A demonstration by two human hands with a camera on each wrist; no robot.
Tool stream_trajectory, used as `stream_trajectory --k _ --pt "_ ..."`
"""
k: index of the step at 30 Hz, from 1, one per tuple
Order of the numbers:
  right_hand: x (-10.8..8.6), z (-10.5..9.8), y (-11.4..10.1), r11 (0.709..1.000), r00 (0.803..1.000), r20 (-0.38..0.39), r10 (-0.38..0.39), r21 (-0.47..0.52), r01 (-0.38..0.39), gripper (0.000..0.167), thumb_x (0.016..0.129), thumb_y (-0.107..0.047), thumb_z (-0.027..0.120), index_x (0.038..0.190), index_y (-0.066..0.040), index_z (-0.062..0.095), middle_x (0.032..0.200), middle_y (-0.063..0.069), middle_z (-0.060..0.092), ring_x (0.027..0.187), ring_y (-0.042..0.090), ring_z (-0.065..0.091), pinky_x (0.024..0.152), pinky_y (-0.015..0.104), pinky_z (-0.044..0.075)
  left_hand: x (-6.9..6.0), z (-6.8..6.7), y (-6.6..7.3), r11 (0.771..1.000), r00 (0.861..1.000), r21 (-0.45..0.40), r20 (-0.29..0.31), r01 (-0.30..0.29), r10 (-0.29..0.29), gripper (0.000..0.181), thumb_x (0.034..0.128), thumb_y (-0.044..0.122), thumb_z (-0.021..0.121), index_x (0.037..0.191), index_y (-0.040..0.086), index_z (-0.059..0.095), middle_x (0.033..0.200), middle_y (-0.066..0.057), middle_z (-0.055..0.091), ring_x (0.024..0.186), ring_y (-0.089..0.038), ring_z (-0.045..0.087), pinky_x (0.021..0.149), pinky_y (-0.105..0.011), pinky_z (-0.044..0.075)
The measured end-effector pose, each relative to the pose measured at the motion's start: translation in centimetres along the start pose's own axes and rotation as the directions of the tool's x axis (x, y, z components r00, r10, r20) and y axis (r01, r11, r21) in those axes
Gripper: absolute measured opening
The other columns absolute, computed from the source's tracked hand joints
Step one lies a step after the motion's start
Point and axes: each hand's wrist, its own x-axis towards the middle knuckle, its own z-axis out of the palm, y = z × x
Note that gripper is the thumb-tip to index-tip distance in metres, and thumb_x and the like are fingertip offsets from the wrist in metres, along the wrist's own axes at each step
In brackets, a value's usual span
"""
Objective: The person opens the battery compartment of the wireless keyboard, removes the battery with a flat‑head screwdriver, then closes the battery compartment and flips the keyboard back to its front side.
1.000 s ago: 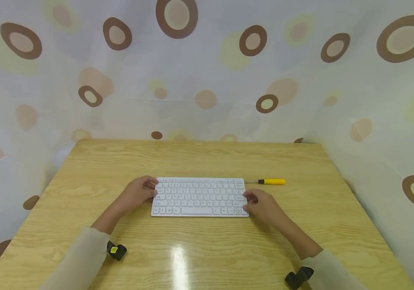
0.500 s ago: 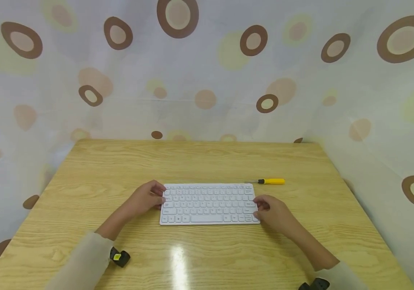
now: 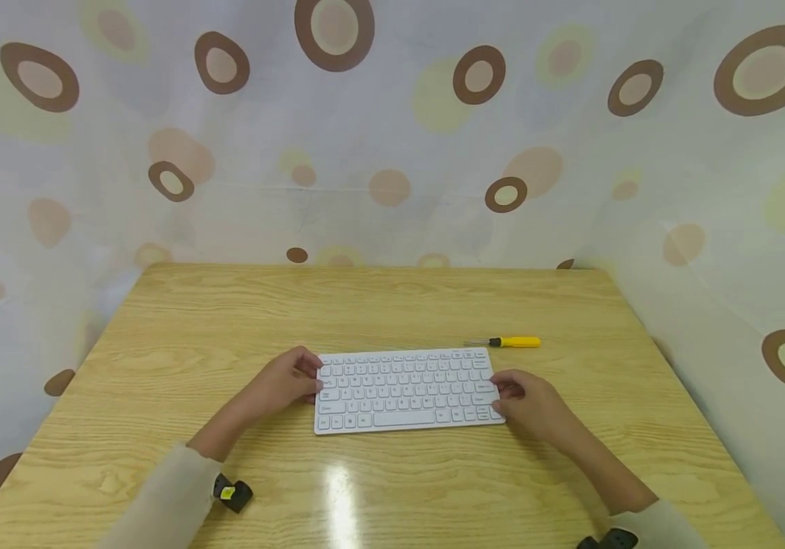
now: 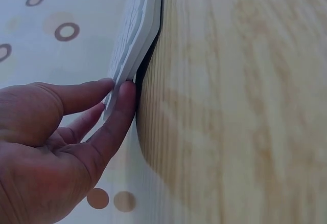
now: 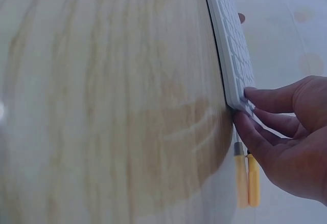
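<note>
A white keyboard (image 3: 406,390) lies near the middle of the wooden table, turned slightly so its right end sits farther back. The left hand (image 3: 289,381) pinches its left end, thumb on the top face. In the left wrist view the keyboard (image 4: 135,35) has the left hand's fingers (image 4: 120,104) under its edge. The right hand (image 3: 532,404) grips the right end; in the right wrist view the right hand (image 5: 294,137) has its thumb on the keys and fingers at the keyboard's (image 5: 232,45) edge.
A screwdriver with a yellow handle (image 3: 521,342) lies behind the keyboard's right end, its shaft pointing left; it also shows in the right wrist view (image 5: 254,180). A patterned curtain (image 3: 392,137) hangs behind and beside the table (image 3: 365,305).
Both hands have moved the keyboard to the right and toward the person, and it has turned slightly. The screwdriver has stayed where it was.
</note>
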Motion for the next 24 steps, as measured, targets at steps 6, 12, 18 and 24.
stream_trajectory --k 6,12,18,24 --pt "-0.1 0.0 0.6 0.999 1.0 0.007 -0.002 0.052 0.001 0.041 0.09 -0.01 0.074 0.129 -0.002 0.062 0.115 0.011 0.067 0.102 0.022 0.064 0.087 0.035 0.053 0.5 -0.5 -0.2 1.0 1.0 0.009 -0.02 -0.002 0.002 0.032 0.0974 0.002 0.062 0.127 -0.004 0.053 0.114 -0.02 0.063 0.096 -0.023 0.068 0.082 -0.033 0.059" --pt "-0.4 0.0 1.2 0.995 0.999 0.025 -0.025 0.092 0.023 0.043 0.091 -0.01 0.072 0.131 -0.003 0.06 0.116 0.011 0.066 0.103 0.021 0.063 0.082 0.029 0.053 0.9 -0.8 -0.5 0.999 0.999 0.04 -0.033 -0.006 0.008 0.039 0.1006 0.006 0.059 0.138 0.0 0.049 0.122 -0.019 0.063 0.105 -0.024 0.067 0.087 -0.034 0.058" --pt "-0.5 0.1 1.3 0.995 0.999 0.027 -0.042 0.09 0.039 0.045 0.09 -0.008 0.073 0.133 -0.003 0.06 0.116 0.011 0.065 0.102 0.021 0.062 0.081 0.027 0.053 1.0 -0.8 -0.6 0.999 1.0 -0.032 -0.003 -0.007 0.007 0.039 0.1004 0.003 0.058 0.138 -0.002 0.05 0.119 -0.02 0.062 0.101 -0.023 0.068 0.086 -0.035 0.059" --pt "-0.6 -0.1 1.1 0.993 0.996 0.03 -0.082 0.089 0.079 0.047 0.089 -0.006 0.074 0.133 0.0 0.059 0.115 0.013 0.065 0.101 0.022 0.062 0.082 0.028 0.053 1.1 -0.8 -0.8 0.998 1.0 -0.06 0.012 -0.017 0.018 0.037 0.1008 0.002 0.057 0.137 -0.003 0.051 0.12 -0.021 0.061 0.1 -0.022 0.068 0.086 -0.035 0.059"
